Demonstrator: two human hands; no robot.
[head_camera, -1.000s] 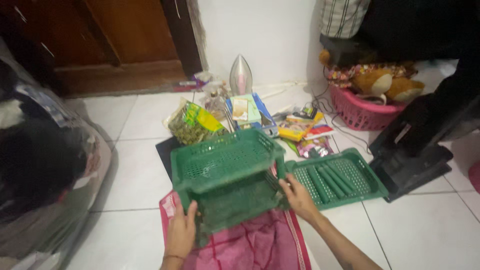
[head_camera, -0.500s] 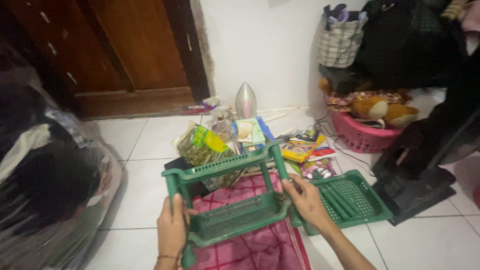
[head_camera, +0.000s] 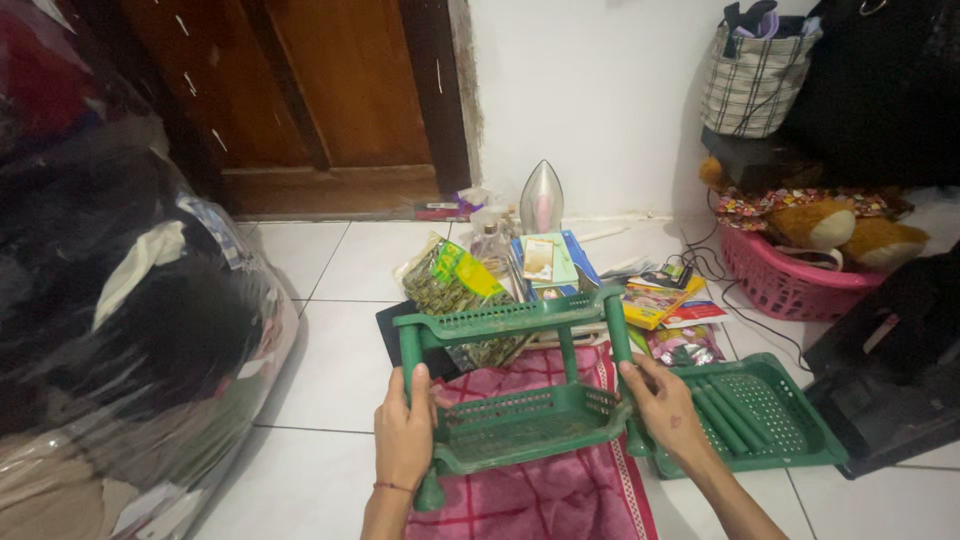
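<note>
A green plastic two-tier rack (head_camera: 520, 410) stands upright on a pink checked cloth (head_camera: 560, 495) on the floor. My left hand (head_camera: 405, 435) grips its left post and lower tray edge. At the rack's right side, my right hand (head_camera: 668, 412) holds the lower tray by the right post. To the right on the tiles lies a separate green perforated tray (head_camera: 750, 415) with loose green posts in it.
Behind the rack sit a pile of packets, books and bottles (head_camera: 540, 275) and an iron (head_camera: 541, 197) against the white wall. A large clear bag of clothes (head_camera: 120, 330) fills the left. A pink basket with a plush toy (head_camera: 800, 270) and a black case (head_camera: 890, 370) stand right.
The rack has been turned from tilted on its side to standing upright on the cloth, both hands still on it. The camera view rose a little.
</note>
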